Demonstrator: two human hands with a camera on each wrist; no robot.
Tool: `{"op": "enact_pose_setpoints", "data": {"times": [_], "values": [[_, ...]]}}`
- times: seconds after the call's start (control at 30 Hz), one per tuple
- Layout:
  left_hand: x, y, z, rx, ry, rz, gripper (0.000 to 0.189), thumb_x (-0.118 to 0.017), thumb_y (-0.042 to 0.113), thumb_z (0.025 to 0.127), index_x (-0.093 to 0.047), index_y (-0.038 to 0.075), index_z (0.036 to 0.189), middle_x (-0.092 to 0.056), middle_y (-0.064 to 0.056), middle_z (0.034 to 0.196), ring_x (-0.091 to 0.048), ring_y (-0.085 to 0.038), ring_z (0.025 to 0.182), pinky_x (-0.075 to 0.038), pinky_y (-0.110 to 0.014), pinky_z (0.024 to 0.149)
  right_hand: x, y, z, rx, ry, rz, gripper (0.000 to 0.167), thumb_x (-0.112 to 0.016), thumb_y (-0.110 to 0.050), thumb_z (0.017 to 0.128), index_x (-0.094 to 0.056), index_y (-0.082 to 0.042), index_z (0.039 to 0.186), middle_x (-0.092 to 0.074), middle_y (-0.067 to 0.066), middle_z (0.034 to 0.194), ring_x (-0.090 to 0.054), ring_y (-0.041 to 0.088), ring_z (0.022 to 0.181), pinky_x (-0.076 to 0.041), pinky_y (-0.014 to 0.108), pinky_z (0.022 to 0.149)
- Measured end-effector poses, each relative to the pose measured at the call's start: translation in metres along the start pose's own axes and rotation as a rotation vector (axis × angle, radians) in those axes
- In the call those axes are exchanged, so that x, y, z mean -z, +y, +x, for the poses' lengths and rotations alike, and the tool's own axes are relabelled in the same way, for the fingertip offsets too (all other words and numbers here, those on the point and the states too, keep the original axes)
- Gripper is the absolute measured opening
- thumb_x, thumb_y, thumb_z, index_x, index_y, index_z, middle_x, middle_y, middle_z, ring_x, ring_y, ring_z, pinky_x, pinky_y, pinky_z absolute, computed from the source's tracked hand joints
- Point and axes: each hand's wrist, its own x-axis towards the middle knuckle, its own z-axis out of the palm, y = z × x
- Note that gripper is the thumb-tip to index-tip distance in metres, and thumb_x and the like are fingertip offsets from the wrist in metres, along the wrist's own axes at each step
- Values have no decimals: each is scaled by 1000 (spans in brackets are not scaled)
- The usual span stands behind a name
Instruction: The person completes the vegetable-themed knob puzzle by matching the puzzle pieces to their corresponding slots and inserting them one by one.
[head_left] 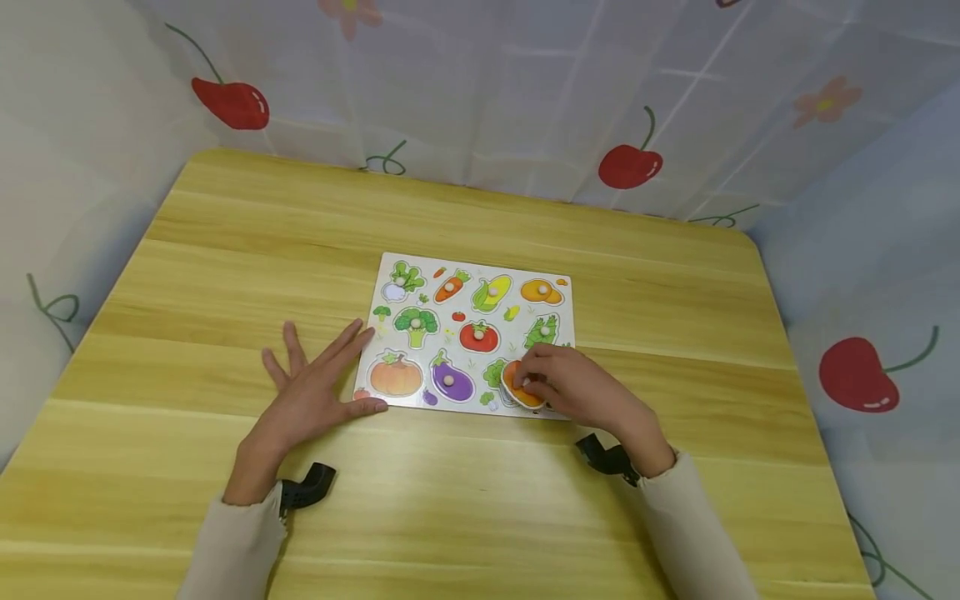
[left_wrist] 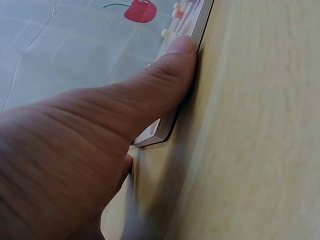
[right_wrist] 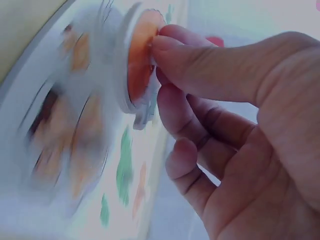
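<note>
Wooden counter (head_left: 465, 500), light yellow grain, backed by a white curtain with red cherries (head_left: 630, 165). Mid-counter lies a white vegetable puzzle board (head_left: 431, 268) with knobbed pieces seated in it: pumpkin (head_left: 395, 376), eggplant (head_left: 452, 380), broccoli (head_left: 416, 324), tomato (head_left: 479, 336), carrot (head_left: 452, 286), corn (head_left: 491, 293), plus more along the far and right edges. Left hand (head_left: 307, 392) lies flat on the counter just left of the board, fingers spread and straight, nothing held — the left wrist view shows the thumb (left_wrist: 170, 70) pressed along the board's near edge at its left corner. Right hand (head_left: 573, 385) is over the board's near right corner, its fingers (right_wrist: 200, 55) pinching the orange piece (head_left: 517, 385) by its knob; the right wrist view shows that piece tilted and partly raised off the board surface, with one edge still down near its slot — blurred, so the exact contact can't be told. Both sleeves are beige, and a black wrist mount (head_left: 303, 487) sits at each cuff.
</note>
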Motion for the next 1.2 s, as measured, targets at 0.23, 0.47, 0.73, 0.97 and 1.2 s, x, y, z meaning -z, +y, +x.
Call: {"op": "enact_pose_setpoints", "data": {"times": [0.23, 0.47, 0.73, 0.97, 1.2], "values": [[1, 0, 0, 5, -3, 6, 101, -76, 59, 80, -23, 27, 161, -14, 2, 169, 45, -52, 133, 32, -76, 95, -9, -27, 50, 89, -3, -69, 10, -66, -7, 96, -73, -16, 96, -62, -5, 98, -60, 11, 89, -52, 30, 89], [2, -1, 0, 2, 0, 12, 100, -75, 60, 81, -24, 28, 161, -14, 3, 169, 44, -54, 133, 30, -78, 95, -28, -66, 92, 128, -3, -166, 15, -68, -6, 94, -74, -18, 101, -65, -3, 104, -64, 14, 96, -52, 28, 85], [-2, 1, 1, -21, 12, -9, 98, -74, 62, 81, -25, 29, 160, -15, 5, 169, 43, -54, 133, 30, -78, 95, -47, -85, 115, 159, -22, -278, 28, -73, 0, 85, -71, -20, 104, -64, -4, 112, -61, 14, 100, -51, 27, 89], [-2, 0, -2, -27, 29, -13, 97, -75, 58, 82, -27, 28, 160, -15, 5, 169, 43, -53, 134, 31, -76, 95, -56, -89, 119, 222, 3, -286, 18, -66, -6, 94, -72, -20, 104, -66, -4, 114, -63, 13, 101, -51, 27, 91], [-2, 2, -1, -29, 33, -12, 97, -75, 59, 82, -27, 27, 160, -17, 3, 169, 42, -55, 134, 30, -77, 95, -55, -88, 118, 217, -4, -255, 18, -67, -6, 94, -73, -21, 101, -67, -8, 111, -62, 10, 102, -50, 26, 93]]}}
